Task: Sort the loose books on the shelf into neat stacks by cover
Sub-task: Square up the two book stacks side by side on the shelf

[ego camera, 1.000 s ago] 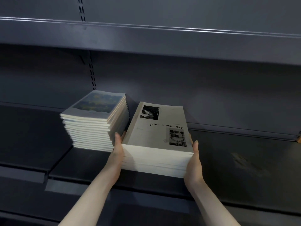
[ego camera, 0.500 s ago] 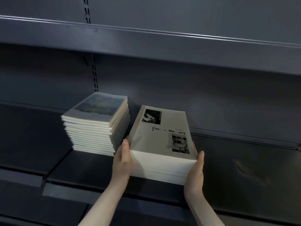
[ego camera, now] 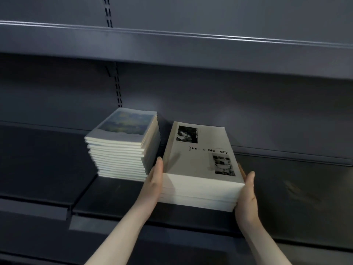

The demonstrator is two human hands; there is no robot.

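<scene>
**Both hands clamp the grey-cover stack beside the painted-cover stack**

Fingers of the left hand point(ego camera: 155, 180) lie straight and together, pressed flat against the left edge of the grey-cover stack point(ego camera: 200, 169), thumb tip at its top edge. Across from them, the right hand point(ego camera: 247, 196) cups the stack's right side, thumb raised along the upper corner and the other fingers hidden behind the pages, so whether they curl cannot be told. Between the two palms the stack is squeezed square, its top cover showing two black-and-white photos and the words "Tim & Me ory".

This stack sits at the centre of the frame on the dark shelf point(ego camera: 296, 188), near its front edge. Just to its left, close but with a narrow dark gap between them, stands the painted-cover stack point(ego camera: 124, 146), taller, with a blue and yellow picture on top; its books sit slightly uneven along the right side.

Against half a second ago, the left hand has slid a little forward along the stack's side, and the right thumb stands higher beside the corner. A second ago both hands sat lower, at the near corners. The stack itself keeps its place relative to its neighbour. An upper shelf point(ego camera: 191, 50) crosses the top of the frame.
</scene>
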